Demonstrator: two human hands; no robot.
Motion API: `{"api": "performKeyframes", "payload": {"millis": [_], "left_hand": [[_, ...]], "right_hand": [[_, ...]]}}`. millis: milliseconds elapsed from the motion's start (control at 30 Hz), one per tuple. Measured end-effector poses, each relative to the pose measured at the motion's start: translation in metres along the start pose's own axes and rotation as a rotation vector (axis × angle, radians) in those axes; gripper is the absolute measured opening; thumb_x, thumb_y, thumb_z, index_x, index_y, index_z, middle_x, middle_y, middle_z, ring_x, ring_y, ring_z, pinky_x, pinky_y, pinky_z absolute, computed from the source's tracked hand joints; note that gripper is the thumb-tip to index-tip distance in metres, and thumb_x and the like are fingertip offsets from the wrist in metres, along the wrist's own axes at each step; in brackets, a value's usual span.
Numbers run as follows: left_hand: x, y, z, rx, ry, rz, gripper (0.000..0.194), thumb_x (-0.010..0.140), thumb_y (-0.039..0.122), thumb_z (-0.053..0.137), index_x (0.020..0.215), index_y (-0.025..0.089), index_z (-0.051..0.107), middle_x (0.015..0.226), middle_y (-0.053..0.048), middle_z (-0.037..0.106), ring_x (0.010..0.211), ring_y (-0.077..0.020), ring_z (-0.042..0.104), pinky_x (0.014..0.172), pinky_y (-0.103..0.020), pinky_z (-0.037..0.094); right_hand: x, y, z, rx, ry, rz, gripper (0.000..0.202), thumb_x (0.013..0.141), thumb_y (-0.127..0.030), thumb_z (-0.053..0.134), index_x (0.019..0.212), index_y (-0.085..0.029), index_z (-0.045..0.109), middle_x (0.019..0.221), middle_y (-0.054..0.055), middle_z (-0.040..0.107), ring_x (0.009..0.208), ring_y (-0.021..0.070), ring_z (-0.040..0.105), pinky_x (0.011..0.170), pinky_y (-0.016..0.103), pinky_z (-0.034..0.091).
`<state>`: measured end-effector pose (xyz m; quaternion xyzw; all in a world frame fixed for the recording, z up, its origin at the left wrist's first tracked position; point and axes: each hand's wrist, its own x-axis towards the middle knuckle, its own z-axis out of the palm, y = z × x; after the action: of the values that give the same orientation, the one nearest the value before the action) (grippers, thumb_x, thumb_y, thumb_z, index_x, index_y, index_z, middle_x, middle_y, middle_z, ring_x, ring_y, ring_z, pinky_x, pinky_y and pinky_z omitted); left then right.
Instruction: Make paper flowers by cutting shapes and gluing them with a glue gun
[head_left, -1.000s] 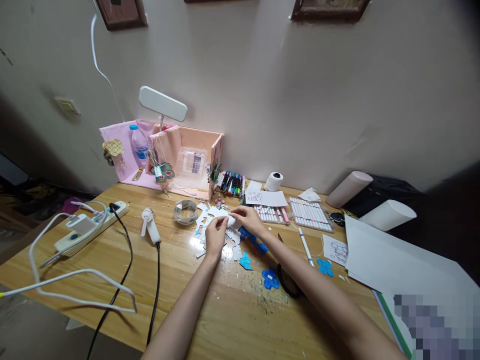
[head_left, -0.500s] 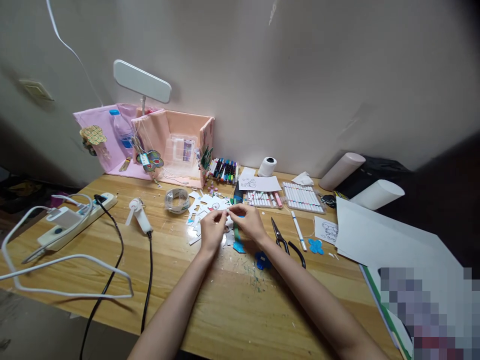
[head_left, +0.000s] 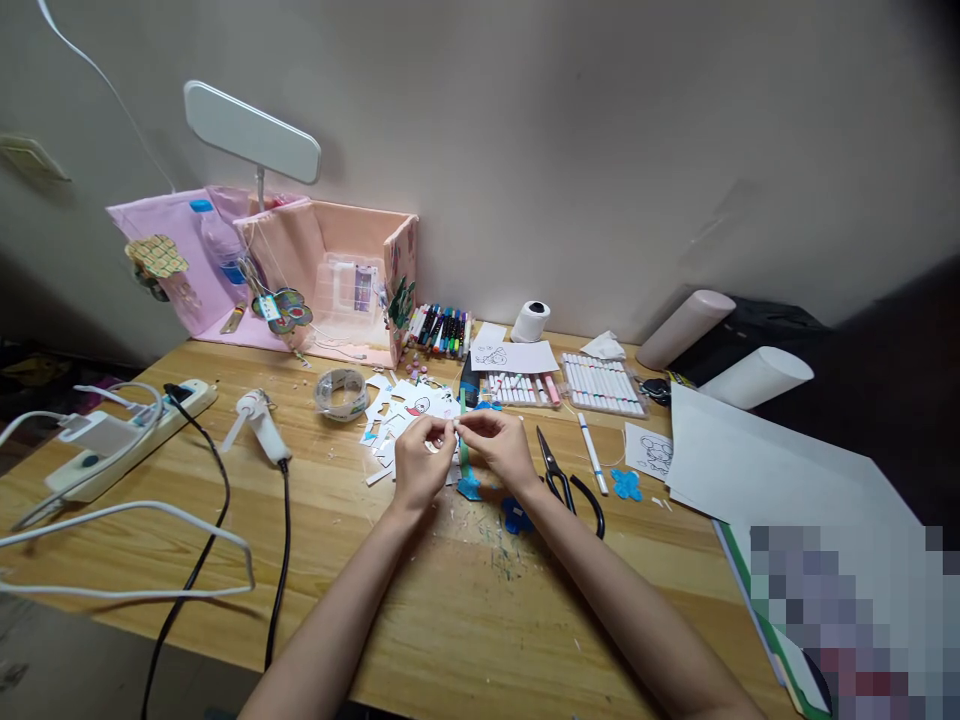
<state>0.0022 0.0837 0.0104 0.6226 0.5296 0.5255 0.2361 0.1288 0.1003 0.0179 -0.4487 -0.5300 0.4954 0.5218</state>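
Observation:
My left hand [head_left: 422, 460] and my right hand [head_left: 499, 447] meet over the middle of the wooden table, thumbs and index fingers pinched tip to tip. Whatever sits between the fingertips is too small to make out. White paper cutouts [head_left: 381, 428] lie under and left of my left hand, one with a drawing [head_left: 420, 405]. A green strip [head_left: 464, 455] and a blue piece [head_left: 470, 487] show between and below the hands. Near my right wrist are a dark blue flower shape [head_left: 516, 515] and black-handled scissors [head_left: 553, 470].
Clear tape roll [head_left: 340, 394], glue gun [head_left: 262, 425] and power strip [head_left: 127, 440] with cables lie left. Behind stand a pink box [head_left: 352, 235] and markers [head_left: 442, 330]. Rightward are a marker [head_left: 592, 455], light blue flower [head_left: 626, 485] and large white sheets [head_left: 780, 460].
The view has shifted slightly, so most objects sit a little farther left and higher. Both hands keep their fingertips together, with a small change in finger pose.

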Motion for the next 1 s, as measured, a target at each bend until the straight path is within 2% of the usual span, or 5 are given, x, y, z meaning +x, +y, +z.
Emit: {"api": "performKeyframes", "payload": {"millis": [167, 333, 533, 767, 1000], "left_hand": [[-0.001, -0.001, 0.000, 0.086, 0.009, 0.023, 0.014, 0.082, 0.024, 0.052, 0.071, 0.017, 0.057, 0.066, -0.001, 0.058, 0.062, -0.0121, 0.052, 0.061, -0.024, 0.042], [-0.002, -0.006, 0.000, 0.266, -0.020, 0.187, 0.011, 0.084, 0.022, 0.049, 0.074, 0.019, 0.053, 0.069, -0.001, 0.055, 0.065, -0.0134, 0.050, 0.063, -0.025, 0.039], [-0.003, -0.008, 0.001, 0.343, -0.011, 0.285, 0.009, 0.083, 0.019, 0.050, 0.073, 0.019, 0.051, 0.068, 0.000, 0.054, 0.065, -0.0135, 0.050, 0.064, -0.026, 0.037], [-0.004, -0.006, 0.003, 0.241, 0.006, 0.185, 0.010, 0.082, 0.021, 0.052, 0.072, 0.019, 0.051, 0.067, 0.000, 0.053, 0.062, -0.0121, 0.048, 0.061, -0.024, 0.038], [0.000, -0.002, 0.001, 0.067, -0.004, 0.061, 0.012, 0.081, 0.023, 0.053, 0.070, 0.018, 0.055, 0.066, 0.000, 0.056, 0.062, -0.0112, 0.052, 0.062, -0.023, 0.042]], "right_hand": [[0.002, 0.002, 0.000, 0.016, -0.003, 0.036, 0.023, 0.060, -0.034, 0.075, 0.073, -0.016, 0.070, 0.074, 0.006, 0.071, 0.070, 0.0178, 0.065, 0.071, 0.032, 0.052], [0.006, -0.002, -0.005, 0.009, -0.093, 0.130, 0.023, 0.062, -0.035, 0.074, 0.075, -0.016, 0.071, 0.076, 0.005, 0.071, 0.074, 0.0181, 0.065, 0.073, 0.032, 0.050], [0.009, -0.002, -0.006, 0.014, -0.056, 0.184, 0.022, 0.058, -0.036, 0.075, 0.068, -0.017, 0.070, 0.070, 0.004, 0.071, 0.070, 0.0176, 0.065, 0.072, 0.032, 0.051], [0.007, -0.001, -0.005, 0.108, -0.047, 0.241, 0.021, 0.055, -0.032, 0.078, 0.068, -0.017, 0.071, 0.071, 0.004, 0.071, 0.071, 0.0177, 0.065, 0.076, 0.033, 0.050], [0.010, 0.002, -0.009, 0.197, -0.116, 0.257, 0.024, 0.055, -0.034, 0.079, 0.071, -0.017, 0.073, 0.073, 0.004, 0.072, 0.072, 0.0170, 0.065, 0.077, 0.033, 0.050]]}}
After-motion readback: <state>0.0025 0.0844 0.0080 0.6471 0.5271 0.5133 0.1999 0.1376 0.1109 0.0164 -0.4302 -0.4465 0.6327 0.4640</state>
